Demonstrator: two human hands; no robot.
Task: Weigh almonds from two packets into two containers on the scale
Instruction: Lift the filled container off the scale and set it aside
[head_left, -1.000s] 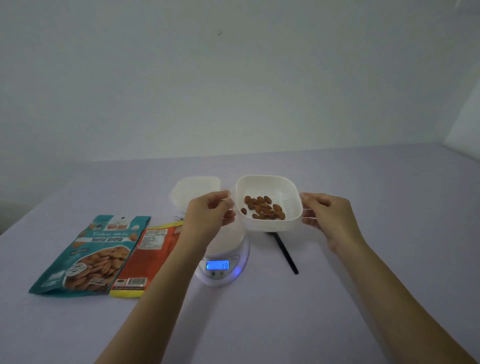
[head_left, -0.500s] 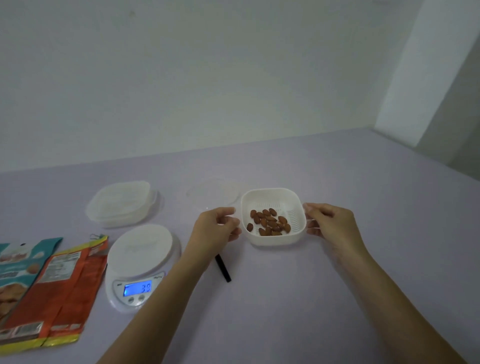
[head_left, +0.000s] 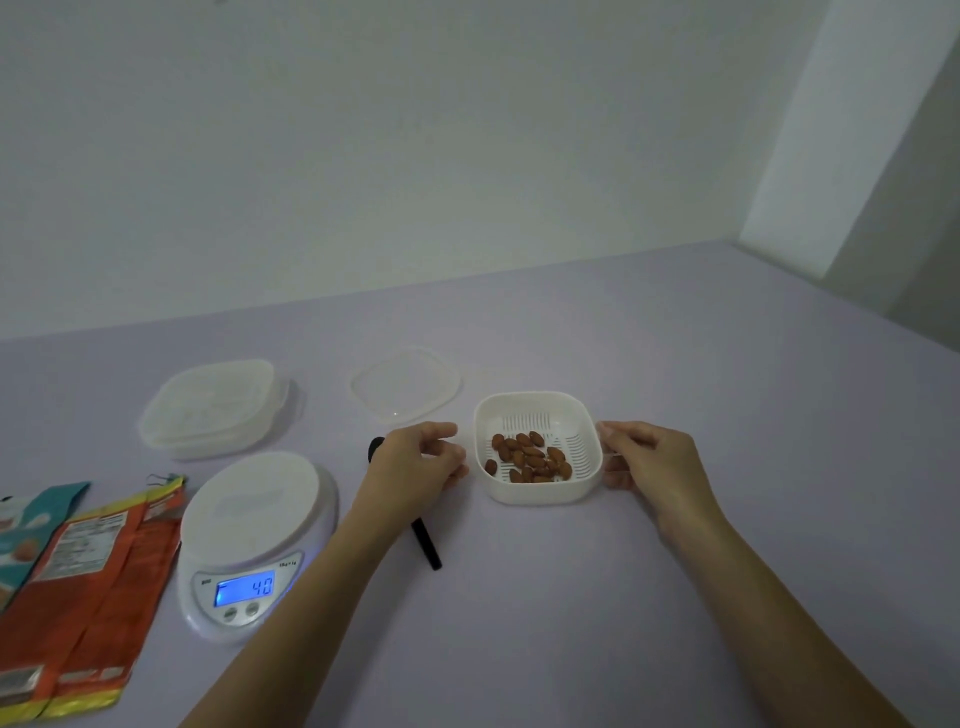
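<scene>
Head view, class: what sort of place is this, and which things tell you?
Probably a plain indoor table set up for weighing food: a digital kitchen scale, almond packets, and a white container holding almonds.

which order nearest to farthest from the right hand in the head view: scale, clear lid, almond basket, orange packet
1. almond basket, touching the right hand
2. clear lid, back left
3. scale, further left
4. orange packet, left edge

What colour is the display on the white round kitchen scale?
The display of the white round kitchen scale glows blue; the head view shows it best.
</scene>
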